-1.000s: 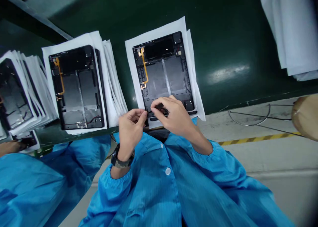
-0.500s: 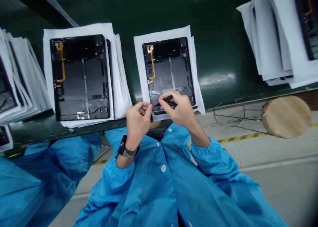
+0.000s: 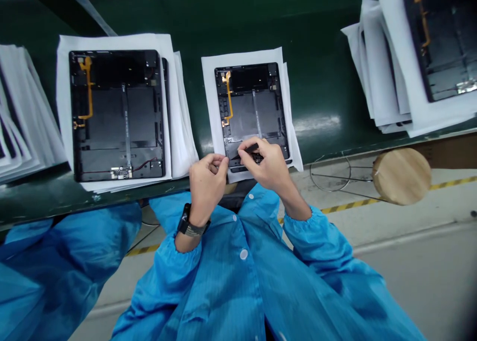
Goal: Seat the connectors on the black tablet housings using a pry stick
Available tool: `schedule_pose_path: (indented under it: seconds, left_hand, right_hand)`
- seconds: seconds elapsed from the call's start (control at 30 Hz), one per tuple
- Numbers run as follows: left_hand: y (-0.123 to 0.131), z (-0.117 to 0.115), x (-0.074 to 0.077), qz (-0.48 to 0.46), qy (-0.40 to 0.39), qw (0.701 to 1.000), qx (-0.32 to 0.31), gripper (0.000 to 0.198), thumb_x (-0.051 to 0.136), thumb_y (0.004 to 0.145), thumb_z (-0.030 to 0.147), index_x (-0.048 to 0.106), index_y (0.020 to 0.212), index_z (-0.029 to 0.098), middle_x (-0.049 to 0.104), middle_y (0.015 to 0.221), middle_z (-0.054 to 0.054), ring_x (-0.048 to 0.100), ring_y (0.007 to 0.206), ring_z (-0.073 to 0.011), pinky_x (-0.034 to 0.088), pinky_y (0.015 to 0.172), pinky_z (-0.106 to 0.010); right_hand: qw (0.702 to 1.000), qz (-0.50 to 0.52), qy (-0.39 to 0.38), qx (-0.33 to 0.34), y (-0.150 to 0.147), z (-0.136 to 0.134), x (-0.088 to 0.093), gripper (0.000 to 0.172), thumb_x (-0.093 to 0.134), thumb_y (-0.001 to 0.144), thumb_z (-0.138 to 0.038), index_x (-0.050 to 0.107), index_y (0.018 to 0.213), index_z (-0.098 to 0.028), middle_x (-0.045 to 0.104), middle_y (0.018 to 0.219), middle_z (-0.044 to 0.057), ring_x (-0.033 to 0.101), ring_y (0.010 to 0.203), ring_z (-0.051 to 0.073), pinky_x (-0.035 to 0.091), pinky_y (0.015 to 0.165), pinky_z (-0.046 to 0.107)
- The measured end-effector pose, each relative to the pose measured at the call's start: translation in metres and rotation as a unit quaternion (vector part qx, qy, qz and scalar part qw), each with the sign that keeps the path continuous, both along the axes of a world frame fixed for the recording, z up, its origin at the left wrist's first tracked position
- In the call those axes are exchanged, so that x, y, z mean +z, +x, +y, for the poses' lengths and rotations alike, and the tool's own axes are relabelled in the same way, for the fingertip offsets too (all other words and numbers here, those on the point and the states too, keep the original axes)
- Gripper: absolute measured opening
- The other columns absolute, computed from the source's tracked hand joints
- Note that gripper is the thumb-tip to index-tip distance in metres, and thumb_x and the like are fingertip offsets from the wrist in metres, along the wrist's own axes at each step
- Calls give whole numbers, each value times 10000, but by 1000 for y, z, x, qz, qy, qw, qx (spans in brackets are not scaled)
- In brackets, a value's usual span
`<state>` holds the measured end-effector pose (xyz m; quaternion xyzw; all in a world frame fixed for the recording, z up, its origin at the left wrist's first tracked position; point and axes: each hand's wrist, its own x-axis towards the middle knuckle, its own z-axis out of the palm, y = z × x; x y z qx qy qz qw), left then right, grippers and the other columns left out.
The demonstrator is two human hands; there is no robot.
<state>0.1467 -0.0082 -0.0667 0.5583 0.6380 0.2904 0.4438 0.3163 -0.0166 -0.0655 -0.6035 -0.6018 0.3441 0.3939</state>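
Note:
An open black tablet housing with an orange flex cable lies on a white sheet on the green bench, right in front of me. My right hand pinches a small black strip-like part over the housing's near edge. My left hand, with a watch on the wrist, is curled beside it at the sheet's near left corner, fingertips pinched together; what they hold is hidden. Both sleeves are blue.
A second open housing tops a stack of white sheets to the left. More stacks lie at the far left and top right. A round wooden stool and a wire ring stand on the floor. Another person's blue sleeve is at lower left.
My view has swung right and pulled back, bringing the top-right stack and the stool further into view. Both hands stay pinched at the housing's near edge, hardly moved.

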Motion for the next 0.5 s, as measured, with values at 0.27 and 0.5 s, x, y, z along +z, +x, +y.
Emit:
schedule_pose_path:
  seconds: [0.27, 0.5]
  left_hand:
    - [-1, 1, 0, -1, 1, 1000, -3, 214, 696, 902, 377, 737, 847, 175, 648, 652, -1, 543, 539, -124, 407, 546, -248]
    - [-2, -8, -6, 7, 63, 998, -18, 169, 661, 965, 345, 696, 1007, 185, 673, 780, -2, 588, 606, -120, 468, 616, -240]
  right_hand:
    - [998, -34, -7, -62, 23, -9, 9, 58, 616, 934, -221, 668, 943, -198, 707, 800, 8, 645, 672, 148, 494, 665, 283]
    - [998, -6, 1, -61, 31, -11, 8, 47, 635, 932, -205, 678, 936, -186, 708, 788, 3, 663, 679, 142, 491, 651, 273]
